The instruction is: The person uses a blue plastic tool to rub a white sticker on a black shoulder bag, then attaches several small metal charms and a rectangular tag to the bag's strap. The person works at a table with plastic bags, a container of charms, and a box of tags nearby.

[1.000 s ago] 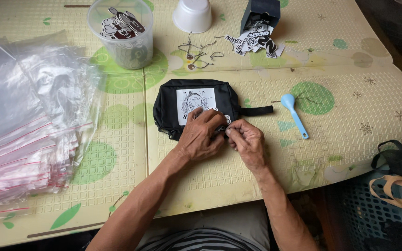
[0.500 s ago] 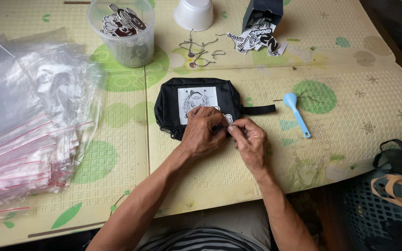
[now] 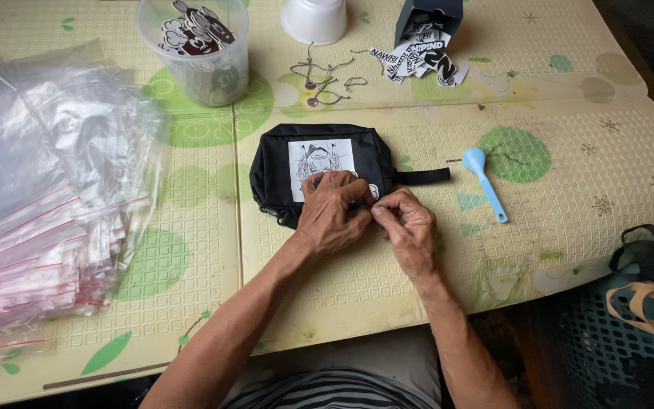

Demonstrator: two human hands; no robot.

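Black pouch [image 3: 319, 170] with white printed patch lies flat mid-surface [image 3: 569, 250] | left hand [image 3: 332, 212] presses its lower edge, fingers curled onto it | right hand [image 3: 406, 227] pinches something tiny at that edge, likely the zip pull, hidden | step: fastening a small fitting; needs fine, steady fingertips | nearby: blue spoon [image 3: 484, 180], clear bags [image 3: 39, 204], tub of stickers [image 3: 197, 45].

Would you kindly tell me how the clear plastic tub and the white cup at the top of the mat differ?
The clear plastic tub stands mouth up and holds black-and-white cut-out figures; the white cup sits upside down, its contents hidden. The tub is see-through and the larger of the two; the cup is opaque. Both stand on the green-spotted mat, beyond the black pouch.
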